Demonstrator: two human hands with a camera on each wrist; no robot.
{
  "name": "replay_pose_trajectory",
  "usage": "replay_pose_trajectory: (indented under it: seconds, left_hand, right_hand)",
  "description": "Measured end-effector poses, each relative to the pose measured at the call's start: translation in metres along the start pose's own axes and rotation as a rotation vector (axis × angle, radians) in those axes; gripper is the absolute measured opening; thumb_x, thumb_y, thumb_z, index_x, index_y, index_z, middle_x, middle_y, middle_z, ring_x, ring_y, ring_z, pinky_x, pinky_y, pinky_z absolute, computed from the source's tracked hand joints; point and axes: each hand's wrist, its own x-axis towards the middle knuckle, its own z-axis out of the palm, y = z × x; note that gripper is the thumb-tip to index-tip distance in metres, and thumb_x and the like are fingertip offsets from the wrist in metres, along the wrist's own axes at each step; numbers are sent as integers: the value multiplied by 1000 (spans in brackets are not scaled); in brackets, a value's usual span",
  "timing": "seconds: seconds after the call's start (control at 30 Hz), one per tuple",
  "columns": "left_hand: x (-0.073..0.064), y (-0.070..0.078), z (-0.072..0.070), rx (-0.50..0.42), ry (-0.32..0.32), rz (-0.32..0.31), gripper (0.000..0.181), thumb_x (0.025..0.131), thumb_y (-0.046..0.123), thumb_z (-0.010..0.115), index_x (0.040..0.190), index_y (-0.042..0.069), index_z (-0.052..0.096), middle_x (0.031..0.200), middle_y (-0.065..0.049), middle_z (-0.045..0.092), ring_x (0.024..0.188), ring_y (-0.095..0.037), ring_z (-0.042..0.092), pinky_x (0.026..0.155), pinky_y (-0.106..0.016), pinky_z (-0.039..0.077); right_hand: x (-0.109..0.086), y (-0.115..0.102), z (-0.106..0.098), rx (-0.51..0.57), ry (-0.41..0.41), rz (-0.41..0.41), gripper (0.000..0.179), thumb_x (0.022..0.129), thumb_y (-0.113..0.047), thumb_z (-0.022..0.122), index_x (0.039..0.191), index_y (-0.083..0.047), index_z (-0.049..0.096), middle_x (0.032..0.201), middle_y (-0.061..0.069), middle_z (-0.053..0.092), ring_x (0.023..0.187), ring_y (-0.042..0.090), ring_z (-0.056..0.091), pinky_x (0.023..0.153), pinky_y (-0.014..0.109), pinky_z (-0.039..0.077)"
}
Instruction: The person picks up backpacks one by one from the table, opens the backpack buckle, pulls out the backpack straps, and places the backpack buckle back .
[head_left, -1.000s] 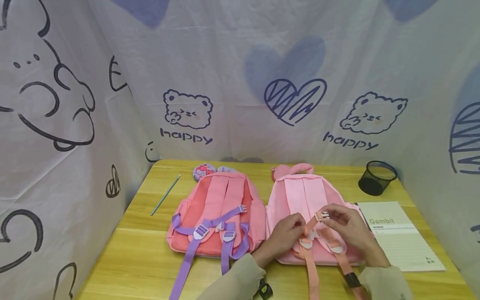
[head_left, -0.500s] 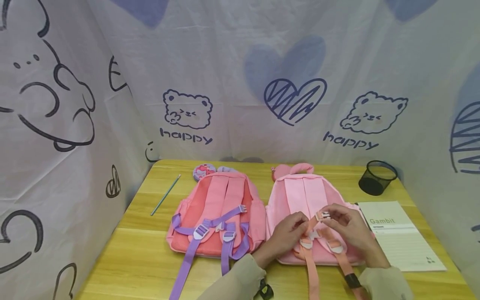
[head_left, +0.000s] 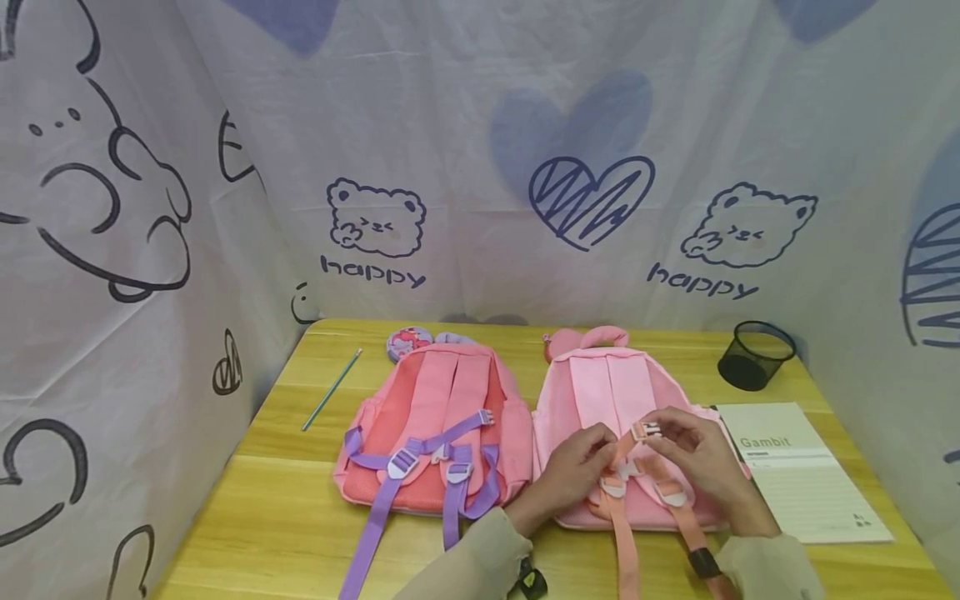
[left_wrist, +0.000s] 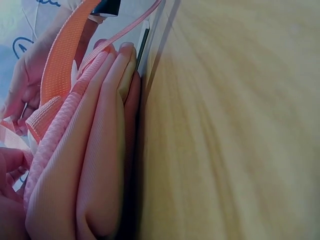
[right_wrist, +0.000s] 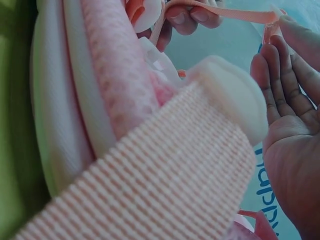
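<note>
A light pink backpack (head_left: 630, 383) lies back side up on the table, with orange webbing straps and white adjusters. My left hand (head_left: 570, 471) pinches an orange strap (head_left: 624, 448) near the bag's lower middle. The strap's free end carries a white buckle piece (head_left: 647, 431), which my right hand (head_left: 701, 457) holds between thumb and fingertips. In the right wrist view the strap (right_wrist: 230, 12) stretches between both hands, and a wide webbing band (right_wrist: 150, 170) fills the foreground. Another white buckle part (head_left: 625, 469) sits just below the raised strap.
A coral backpack (head_left: 450, 383) with purple straps (head_left: 382, 517) lies close on the left. A pencil (head_left: 331, 390) is farther left. A notebook (head_left: 806, 475) and a black mesh pen holder (head_left: 754, 358) stand to the right. Patterned curtains (head_left: 480, 125) surround the table (head_left: 247, 500).
</note>
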Motion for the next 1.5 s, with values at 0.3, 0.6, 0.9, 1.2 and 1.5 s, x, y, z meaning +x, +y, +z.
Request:
replay_pose_trajectory:
  seconds: [0.3,0.6,0.9,1.2,1.5]
  left_hand:
    - [-4,3,-2,-161,44,-38,22,107,25,56,126,15,62,109,-7,72,99,-4,62,88,-21,52]
    - [-6,6,-2,-27,155,98,24,102,28,66,123,15,66,108,-4,74,97,-6,67,82,-25,56]
    - [-4,3,0,-49,203,80,21,100,30,70,116,16,69,104,-2,75,96,-6,68,84,-25,55]
    - [-4,-1,-1,-266,203,5,22,100,22,69,118,10,69,108,-11,74,97,-3,65,86,-23,54]
    - [-4,-1,-3,-349,189,-34,22,100,19,69,120,8,70,109,-17,72,94,-6,63,83,-21,54]
  right_hand:
    - [3,-6,3,-178,-54,123,18,95,-8,74,113,-10,73,102,-8,73,89,5,63,80,19,50]
    - [4,-10,9,-225,-88,136,18,94,-13,76,112,-16,75,103,-5,74,91,5,62,80,23,50]
    - [4,-10,13,-230,-67,154,27,94,-15,77,120,-13,73,98,-1,72,87,7,62,77,24,48]
    - [4,-4,18,-151,-73,91,23,92,-3,75,115,-4,72,96,-5,74,87,3,66,78,22,54]
    - [6,-6,23,-138,-48,75,16,92,0,75,107,-3,74,94,-7,76,90,0,68,83,18,53]
